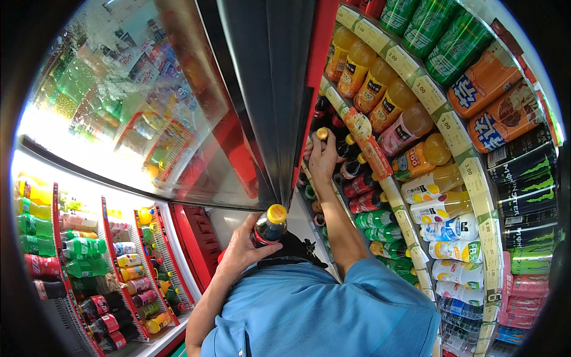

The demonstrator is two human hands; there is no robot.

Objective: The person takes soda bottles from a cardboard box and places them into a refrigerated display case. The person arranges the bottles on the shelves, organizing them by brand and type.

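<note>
My left hand [250, 250] grips a dark cola bottle [269, 228] with a yellow cap, close in front of my body. Over on the right, my right hand [324, 160] reaches into a shelf row. Its fingers close around the top of a yellow-capped bottle [322, 133]; most of that bottle is hidden behind the hand. Dark cola bottles [352, 168] with yellow caps stand on the same shelf beside the hand. Red-labelled cola bottles [360, 184] follow along the row, then green bottles [377, 218].
An open glass cooler door [178, 102] with a dark frame [267, 89] rises between my hands. Left is a lit cooler with bottles on wire shelves [103, 223]. Right, orange juice bottles [362, 78] fill one shelf; green cans [459, 49] and black energy drink cans [526, 178] fill another.
</note>
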